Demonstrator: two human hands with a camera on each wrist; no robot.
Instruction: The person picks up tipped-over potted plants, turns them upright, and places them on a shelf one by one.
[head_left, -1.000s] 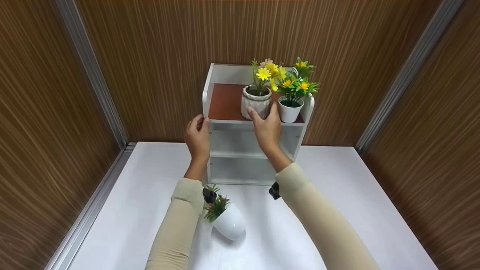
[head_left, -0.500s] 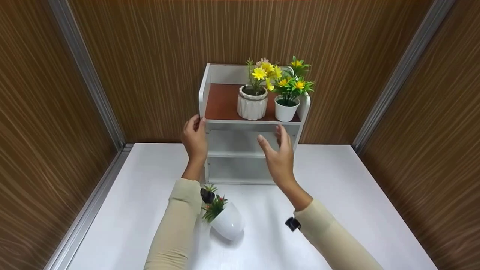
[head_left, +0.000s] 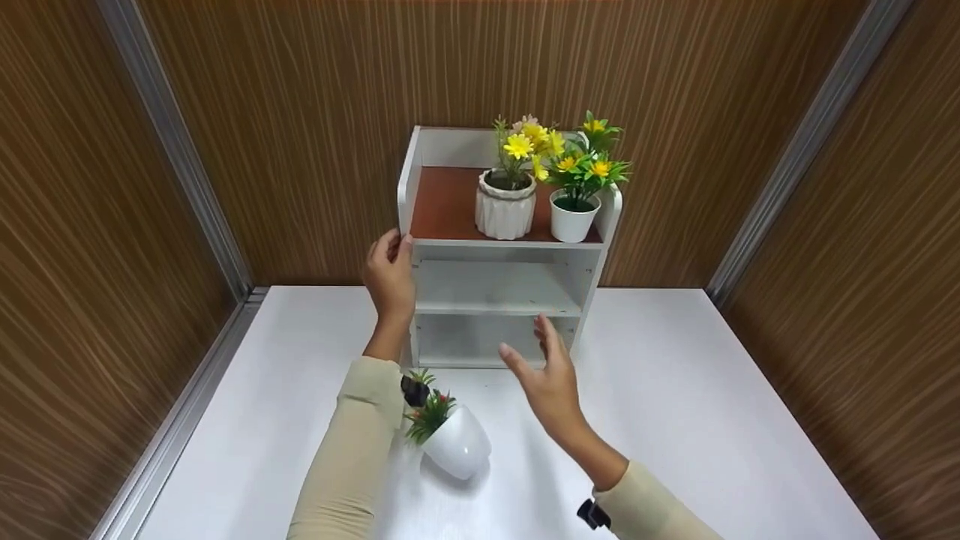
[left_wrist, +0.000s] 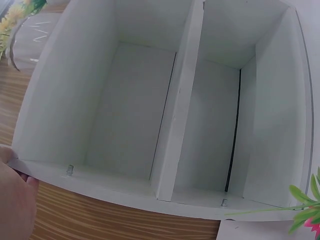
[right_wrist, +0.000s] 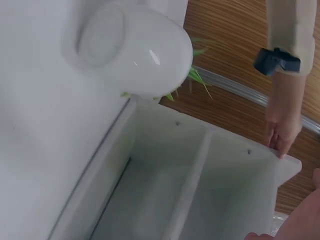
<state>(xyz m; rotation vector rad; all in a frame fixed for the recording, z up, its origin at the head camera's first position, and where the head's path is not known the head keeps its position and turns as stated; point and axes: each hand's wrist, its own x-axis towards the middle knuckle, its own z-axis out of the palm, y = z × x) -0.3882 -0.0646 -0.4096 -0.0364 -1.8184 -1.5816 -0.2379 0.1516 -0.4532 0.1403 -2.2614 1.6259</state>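
My left hand [head_left: 390, 274] grips the left side panel of a small white shelf unit [head_left: 499, 307], thumb at its front edge. In the left wrist view the fingers [left_wrist: 17, 200] meet the panel's rim. My right hand [head_left: 551, 379] is in the air in front of the lower compartment, thumb and fingers apart, holding nothing. On the shelf's reddish-brown top stand a ribbed whitish pot [head_left: 506, 211] with yellow flowers and a smaller white pot [head_left: 573, 223] with yellow-orange flowers. A glossy white pot [head_left: 460, 444] with green leaves and red blooms sits tilted on the table.
The white table [head_left: 675, 420] carries the shelf at its back edge. A wood-grain wall [head_left: 315, 150] rises behind, with similar panels on both sides. Metal rails [head_left: 191, 150] run up the corners. My left forearm passes close to the tilted pot's leaves.
My right hand has let go of the ribbed pot and drawn back and down toward me. The ribbed pot stays on the shelf top. My left hand keeps its grip on the panel.
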